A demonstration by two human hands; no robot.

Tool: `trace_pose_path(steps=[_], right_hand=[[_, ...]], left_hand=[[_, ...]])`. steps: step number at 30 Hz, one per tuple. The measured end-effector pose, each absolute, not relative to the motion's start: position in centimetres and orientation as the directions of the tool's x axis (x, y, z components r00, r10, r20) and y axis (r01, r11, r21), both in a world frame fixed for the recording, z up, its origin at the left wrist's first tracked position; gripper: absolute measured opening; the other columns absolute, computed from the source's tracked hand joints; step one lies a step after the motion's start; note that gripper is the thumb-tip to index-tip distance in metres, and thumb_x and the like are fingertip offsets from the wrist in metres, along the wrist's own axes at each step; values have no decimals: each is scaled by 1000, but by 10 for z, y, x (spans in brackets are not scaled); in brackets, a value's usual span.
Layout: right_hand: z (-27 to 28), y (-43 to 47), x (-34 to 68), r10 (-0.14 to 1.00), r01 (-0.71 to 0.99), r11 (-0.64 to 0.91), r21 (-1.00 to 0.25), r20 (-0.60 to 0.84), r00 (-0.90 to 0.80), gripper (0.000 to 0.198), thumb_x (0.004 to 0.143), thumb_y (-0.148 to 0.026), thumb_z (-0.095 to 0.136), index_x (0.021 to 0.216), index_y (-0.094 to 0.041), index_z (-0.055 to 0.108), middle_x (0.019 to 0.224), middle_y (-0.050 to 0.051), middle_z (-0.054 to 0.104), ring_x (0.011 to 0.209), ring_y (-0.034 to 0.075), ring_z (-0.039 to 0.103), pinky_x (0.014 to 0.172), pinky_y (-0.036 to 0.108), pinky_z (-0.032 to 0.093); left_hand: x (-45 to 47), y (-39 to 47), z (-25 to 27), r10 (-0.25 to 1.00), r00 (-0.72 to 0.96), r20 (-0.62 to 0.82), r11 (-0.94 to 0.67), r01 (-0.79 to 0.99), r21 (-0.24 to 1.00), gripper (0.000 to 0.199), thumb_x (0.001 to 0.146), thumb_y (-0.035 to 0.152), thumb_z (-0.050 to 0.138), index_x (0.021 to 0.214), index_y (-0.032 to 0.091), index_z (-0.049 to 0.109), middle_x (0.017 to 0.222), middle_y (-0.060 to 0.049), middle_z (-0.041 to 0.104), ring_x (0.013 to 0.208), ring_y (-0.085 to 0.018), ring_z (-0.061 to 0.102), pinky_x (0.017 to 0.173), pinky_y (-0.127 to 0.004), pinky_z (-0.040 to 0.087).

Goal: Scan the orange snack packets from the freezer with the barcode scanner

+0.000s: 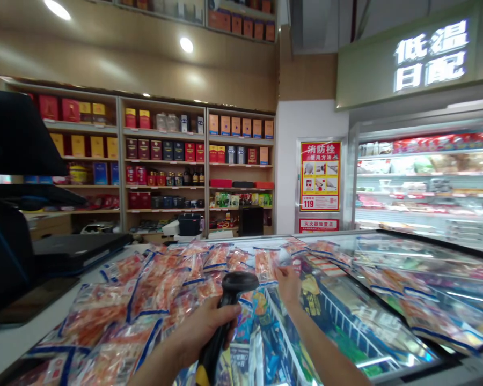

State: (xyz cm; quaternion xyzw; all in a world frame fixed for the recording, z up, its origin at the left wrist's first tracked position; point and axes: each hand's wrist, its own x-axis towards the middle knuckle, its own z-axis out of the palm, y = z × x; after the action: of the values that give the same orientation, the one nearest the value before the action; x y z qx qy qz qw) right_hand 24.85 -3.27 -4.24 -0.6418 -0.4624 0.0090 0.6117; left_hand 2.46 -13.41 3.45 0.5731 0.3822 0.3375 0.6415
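My left hand (pixel 209 327) is wrapped around the handle of a black and yellow barcode scanner (pixel 238 283), its head pointing away from me. Further forward, my right hand (pixel 288 284) has its fingers closed at the right edge of a clear plastic packet (pixel 264 265) of orange-red food, slightly blurred. Many similar packets with blue borders (pixel 104 305) lie spread and overlapping to the left. Below both hands, blue packages (pixel 261 343) show inside the chest freezer.
A white wire basket divider (pixel 346 327) stands in the freezer, with glass lids (pixel 426 268) and more packets at right. A black checkout screen (pixel 20 134) and a dark device (pixel 84 249) stand at left. Boxed goods fill the back shelves (pixel 165 161); a lit refrigerated case (pixel 426 174) is far right.
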Motion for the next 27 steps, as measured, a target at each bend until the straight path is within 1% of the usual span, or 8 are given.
trace_pose_path(steps=[6,10,12,14,18,21,24,27], right_hand=[[-43,-33,248,569,568,185,-802,558,604,25,66,-38,44,63,-16,55,62,5,61,60,16,54,58,24,36],[-49,-33,253,583,593,104,-799,532,615,24,67,-38,44,62,-16,54,61,4,61,59,15,54,55,23,34],[-53,-34,251,615,634,21,-773,510,601,22,67,-35,44,63,-17,54,61,4,61,59,15,54,54,23,33],[-55,-36,245,676,679,-49,-733,476,562,20,69,-33,43,64,-17,54,61,3,61,59,14,54,54,23,32],[-55,-34,222,788,763,-110,-637,412,458,16,69,-29,43,67,-19,55,65,1,61,63,14,55,55,23,30],[-52,-26,203,823,795,-93,-599,403,400,14,70,-29,44,69,-20,55,67,1,61,66,15,55,58,24,30],[-51,-16,186,844,794,-9,-607,422,332,13,70,-28,44,70,-20,55,67,-1,61,67,13,55,59,23,30],[-51,-5,168,856,783,69,-619,440,272,11,69,-22,44,69,-20,55,65,-3,60,66,10,54,59,20,31]], left_hand=[[33,-138,39,866,490,-99,107,11,994,21,64,33,55,64,16,44,50,5,49,42,-6,43,43,-20,36],[33,-137,43,863,501,-57,75,-15,997,22,64,34,56,65,16,43,50,5,49,43,-6,44,43,-20,35],[31,-133,42,881,470,-53,77,-31,997,23,65,35,55,67,16,44,51,5,49,42,-6,44,42,-19,35],[27,-130,40,900,433,-57,84,-45,995,23,65,36,55,70,16,44,53,4,50,42,-6,44,42,-19,35],[21,-125,36,919,388,-64,96,-62,993,24,65,37,56,69,16,44,54,4,51,42,-5,44,42,-19,36],[19,-125,36,925,377,-57,93,-79,993,25,64,38,56,65,17,44,52,5,50,41,-5,44,42,-18,36],[16,-124,34,930,364,-51,90,-92,992,23,64,37,56,67,17,45,50,5,50,40,-5,43,41,-18,35],[12,-119,30,935,352,-50,83,-81,993,24,66,38,55,65,16,45,49,5,49,41,-6,43,42,-19,35]])
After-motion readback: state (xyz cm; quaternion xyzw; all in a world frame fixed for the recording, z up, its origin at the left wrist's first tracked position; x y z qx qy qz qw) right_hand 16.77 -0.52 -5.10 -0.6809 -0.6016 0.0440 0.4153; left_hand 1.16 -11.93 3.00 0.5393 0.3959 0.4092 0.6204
